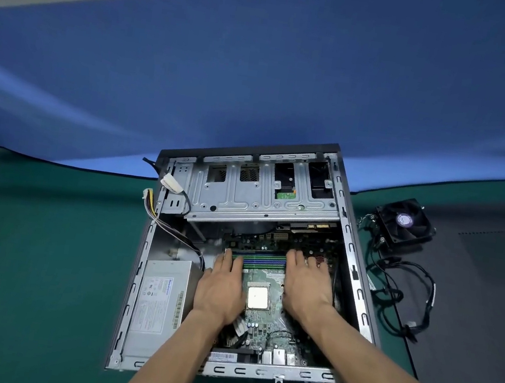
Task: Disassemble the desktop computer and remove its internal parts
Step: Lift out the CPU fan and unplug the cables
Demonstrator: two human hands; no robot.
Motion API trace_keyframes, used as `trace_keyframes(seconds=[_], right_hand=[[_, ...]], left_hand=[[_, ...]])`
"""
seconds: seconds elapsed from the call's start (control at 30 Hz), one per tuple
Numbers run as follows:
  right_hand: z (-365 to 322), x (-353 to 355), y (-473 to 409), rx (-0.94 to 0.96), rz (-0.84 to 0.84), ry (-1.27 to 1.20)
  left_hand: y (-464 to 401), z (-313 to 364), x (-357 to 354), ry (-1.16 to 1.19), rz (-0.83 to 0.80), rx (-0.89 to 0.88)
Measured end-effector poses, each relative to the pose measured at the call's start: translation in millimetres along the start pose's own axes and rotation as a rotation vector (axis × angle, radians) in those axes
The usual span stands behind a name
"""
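Head view: The desktop computer case (pixel 359 269) lies on its side, open face up, on a green mat (pixel 45 261). Both hands are inside it, laid on the motherboard (pixel 259 329). The left hand (pixel 222 286) rests left of the square CPU (pixel 258 298), fingers straight and held together, tips at the left end of the memory slots (pixel 265 261). The right hand (pixel 306 284) rests right of the CPU, fingers straight and slightly spread, tips at the right end of the slots. Neither hand grips anything. The power supply (pixel 158 304) sits in the case's left side, with its wire bundle (pixel 159 215) draped over the left wall. The drive cage (pixel 260 192) spans the far end. Outside the case, to the right, a black fan (pixel 405 221) and loose black cables (pixel 402 305) lie on the mat.
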State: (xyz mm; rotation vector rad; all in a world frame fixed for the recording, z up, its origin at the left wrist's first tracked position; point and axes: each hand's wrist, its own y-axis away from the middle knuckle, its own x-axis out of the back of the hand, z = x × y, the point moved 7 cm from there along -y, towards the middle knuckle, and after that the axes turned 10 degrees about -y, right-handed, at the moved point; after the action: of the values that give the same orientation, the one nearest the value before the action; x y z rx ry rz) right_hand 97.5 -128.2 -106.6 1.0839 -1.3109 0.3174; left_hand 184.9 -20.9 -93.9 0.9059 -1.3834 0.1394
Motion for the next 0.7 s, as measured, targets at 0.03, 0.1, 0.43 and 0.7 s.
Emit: trace_keyframes(seconds=[0.03,0.1,0.43,0.7], right_hand=[[0,0,0,0.001,0.005,-0.005],[-2,0,-1,0.010,0.026,-0.004],[-5,0,-6,0.018,0.026,-0.072],[-2,11,-11,-0.029,0.021,-0.164]], left_hand=[[-1,0,-1,-0.006,-0.011,0.004],[-3,0,-4,0.000,-0.023,0.024],[-10,-3,-12,-0.050,-0.023,0.092],[-11,0,-17,0.060,-0.120,0.174]])
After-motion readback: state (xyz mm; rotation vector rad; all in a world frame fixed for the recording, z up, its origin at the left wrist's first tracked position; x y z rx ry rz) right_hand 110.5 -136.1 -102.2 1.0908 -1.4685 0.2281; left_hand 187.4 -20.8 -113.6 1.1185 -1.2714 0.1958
